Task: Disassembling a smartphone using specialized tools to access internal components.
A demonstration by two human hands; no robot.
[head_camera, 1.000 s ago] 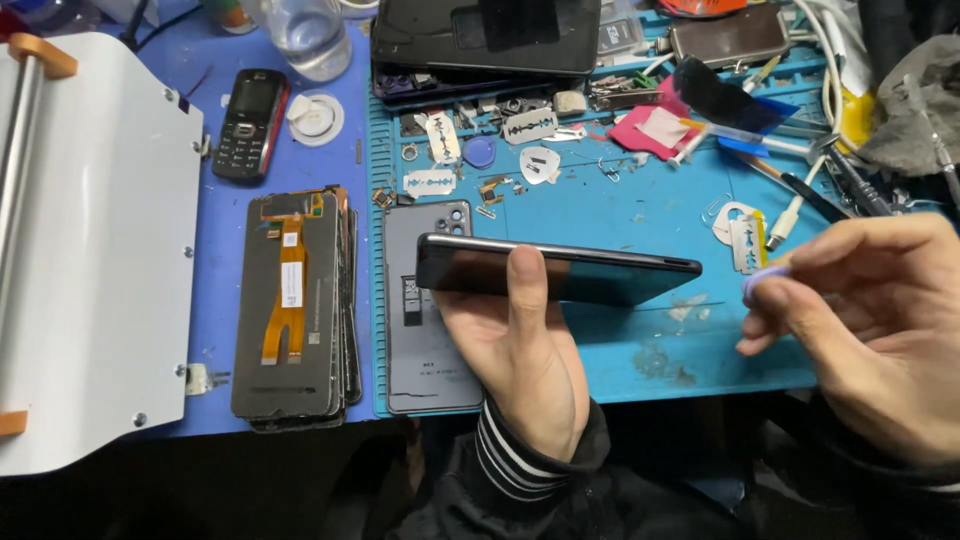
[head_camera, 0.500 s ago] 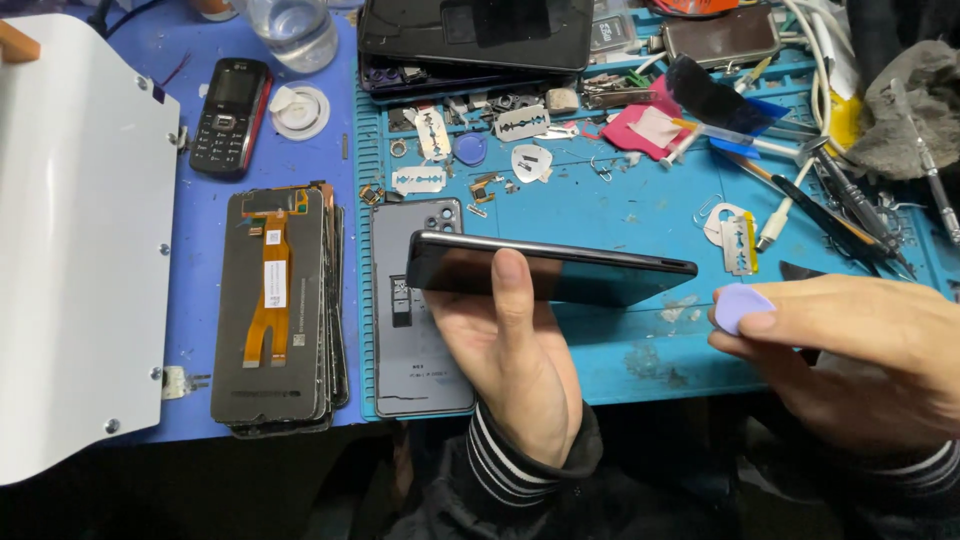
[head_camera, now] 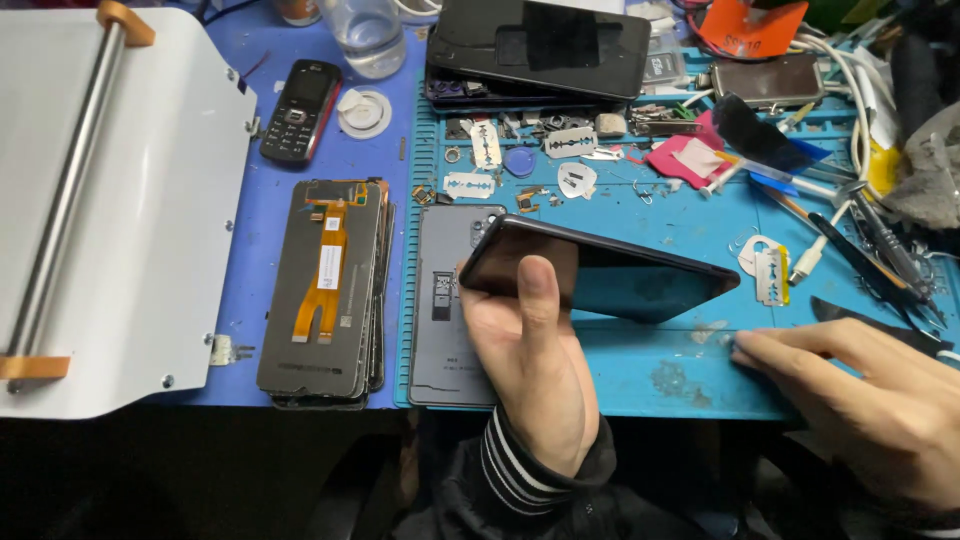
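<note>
The white roller machine (head_camera: 150, 200) fills the left end of the bench. Right of it, the teal work mat (head_camera: 640, 360) carries most of the clutter. A stack of screen panels (head_camera: 325, 290) with an orange flex cable lies just off the mat's left edge, and a grey back cover (head_camera: 440, 330) rests inside that edge.

The dark phone (head_camera: 600, 275) is held on edge above the middle of the mat. The left hand (head_camera: 530, 360) grasps it at its left end, thumb across the near face.

The right hand (head_camera: 860, 390) has changed. Half a second ago it pinched a lilac pick at the mat's near right corner; now its fingers are stretched flat, tips touching the mat's near edge below the phone's right end. The pick no longer shows. It may be under the fingertips, but that is hidden. So prying is paused for now.

Loose razor blades (head_camera: 572, 143) lie along the far edge.
</note>
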